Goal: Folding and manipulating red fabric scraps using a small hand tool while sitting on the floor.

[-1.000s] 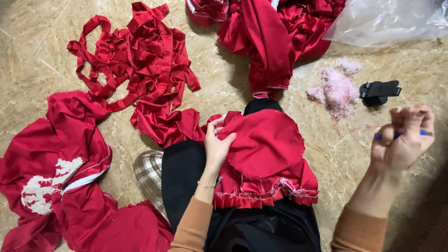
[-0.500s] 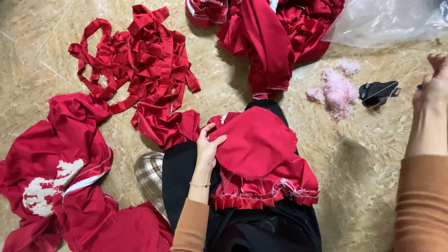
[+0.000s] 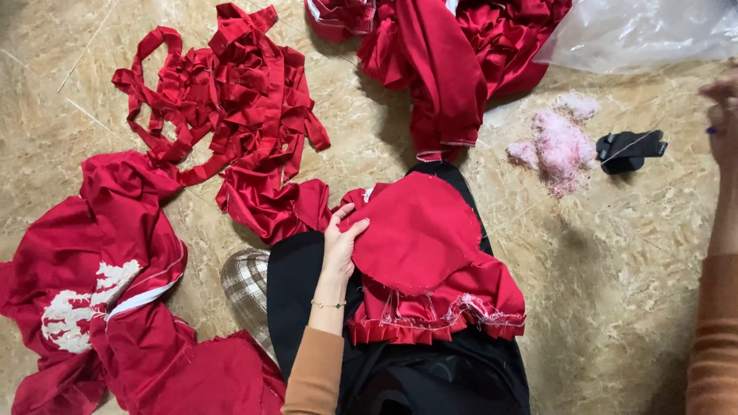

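My left hand (image 3: 340, 244) lies on my lap and holds the left edge of a round red cloth piece (image 3: 419, 229), fingers on top. This piece sits over a red pleated cloth with a frayed hem (image 3: 453, 313), spread on my black-clad lap (image 3: 430, 376). My right hand (image 3: 723, 115) is raised at the right edge of the view, partly cut off, fingers bent together. A small blue bit shows at its fingers; what it is I cannot tell.
On the stone floor lie a heap of red satin strips (image 3: 231, 100), a red garment with white embroidery (image 3: 100, 284), a red cloth pile (image 3: 446, 54), pink fluff (image 3: 560, 142), a small black tool (image 3: 626, 147), clear plastic sheeting (image 3: 646, 31) and a checked slipper (image 3: 247, 284).
My right hand has moved up and out to the right edge of the view. The round red piece now lies flatter under my left hand.
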